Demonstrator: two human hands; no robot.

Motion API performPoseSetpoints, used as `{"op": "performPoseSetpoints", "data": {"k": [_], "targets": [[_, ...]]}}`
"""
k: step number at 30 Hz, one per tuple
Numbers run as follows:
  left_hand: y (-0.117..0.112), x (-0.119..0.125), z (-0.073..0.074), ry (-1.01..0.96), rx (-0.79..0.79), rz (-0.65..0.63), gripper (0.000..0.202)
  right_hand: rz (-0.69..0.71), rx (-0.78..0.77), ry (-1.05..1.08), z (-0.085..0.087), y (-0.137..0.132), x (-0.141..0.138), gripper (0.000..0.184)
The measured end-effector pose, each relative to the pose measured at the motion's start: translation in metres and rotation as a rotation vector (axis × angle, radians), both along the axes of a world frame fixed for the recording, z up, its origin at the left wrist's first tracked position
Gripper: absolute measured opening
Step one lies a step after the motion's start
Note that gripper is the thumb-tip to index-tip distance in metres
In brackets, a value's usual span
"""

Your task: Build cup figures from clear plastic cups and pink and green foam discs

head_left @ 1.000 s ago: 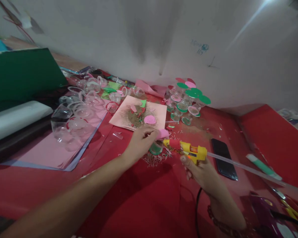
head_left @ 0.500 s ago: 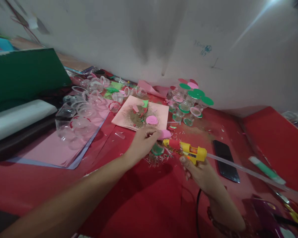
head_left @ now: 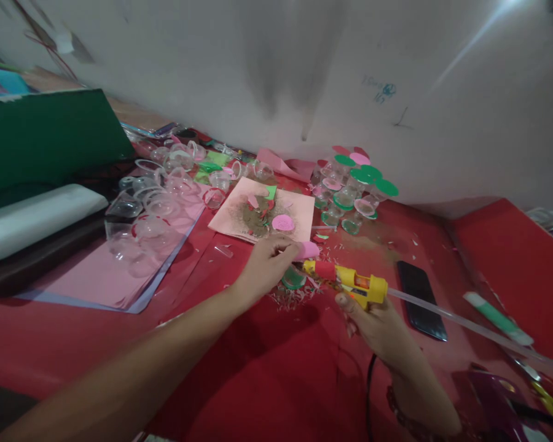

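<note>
Red covers the tabletop, which meets a grey wall; everything here is placed from the peach card on it. Just in front of the card, the left hand pinches one pink disc above one clear cup with a green base. The left hand hides the cup's mouth, so its contents cannot be told. In front and to the right of the card, the right hand grips one yellow gun, its nozzle near the cup. Its label is too small to read, and a clear stick runs out of its back. Shreds lie around the cup.

On the card are brown powder, scraps and a second pink disc. Right of the card rise stacked cups, topped with green, pink and red discs. Left of it lie loose cups, overlapping too much to count. Farther right are one black phone and one green-and-white tube. Behind and right of the card, blue handwriting marks the wall, too faint to read surely.
</note>
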State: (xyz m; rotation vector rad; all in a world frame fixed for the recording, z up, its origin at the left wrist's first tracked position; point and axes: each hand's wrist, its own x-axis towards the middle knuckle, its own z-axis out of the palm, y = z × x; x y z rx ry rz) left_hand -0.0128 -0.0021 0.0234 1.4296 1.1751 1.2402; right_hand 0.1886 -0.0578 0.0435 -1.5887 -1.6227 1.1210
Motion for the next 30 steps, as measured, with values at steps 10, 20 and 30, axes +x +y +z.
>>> {"op": "performPoseSetpoints", "data": {"k": [10, 20, 30], "targets": [[0.000, 0.000, 0.004, 0.004, -0.003, -0.017, 0.032, 0.059, 0.104, -0.044, -0.003, 0.003, 0.004, 0.038], [0.000, 0.000, 0.003, 0.013, 0.007, -0.010, 0.030, 0.044, 0.026, -0.053, -0.007, 0.003, 0.014, 0.039], [0.000, -0.001, 0.004, 0.005, -0.010, -0.012, 0.033, 0.003, 0.011, -0.078, -0.003, 0.000, 0.012, 0.036]]}}
